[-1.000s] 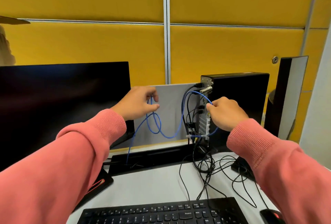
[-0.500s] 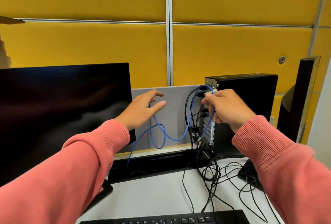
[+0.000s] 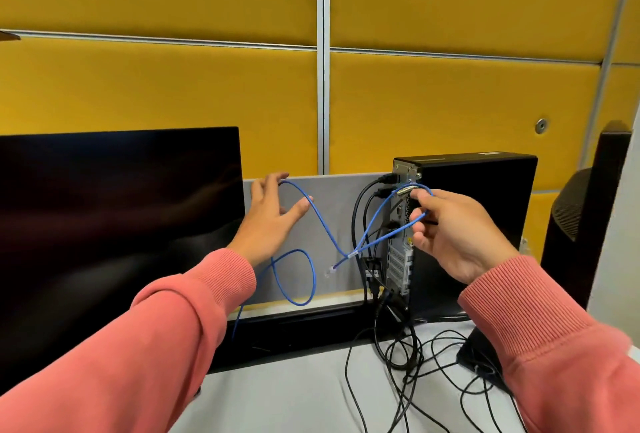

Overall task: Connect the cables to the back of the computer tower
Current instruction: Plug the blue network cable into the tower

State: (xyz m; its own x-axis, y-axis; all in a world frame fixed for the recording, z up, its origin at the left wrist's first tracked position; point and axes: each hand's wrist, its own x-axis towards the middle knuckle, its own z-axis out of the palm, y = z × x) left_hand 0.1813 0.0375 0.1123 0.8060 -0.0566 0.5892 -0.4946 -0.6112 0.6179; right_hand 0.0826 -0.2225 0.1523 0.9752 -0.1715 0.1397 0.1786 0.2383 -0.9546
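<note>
Pinching blue cable (image 3: 325,224) in right hand (image 3: 453,228), monitor (image 3: 117,224) left, black cables (image 3: 408,363) tangled below

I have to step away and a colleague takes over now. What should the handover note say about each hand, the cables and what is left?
Left hand: open, fingers spread, the blue network cable draped over them.
Right hand: pinches a loop of the same cable next to the rear panel of the computer tower.
The cable's clear plug hangs free in front of the grey divider panel, not inserted.
Done: several black cables appear to be plugged into the tower's back.
Left: find the plug end, untwist the blue cable, seat it in the network port. Which port that is cannot be told from here.
</note>
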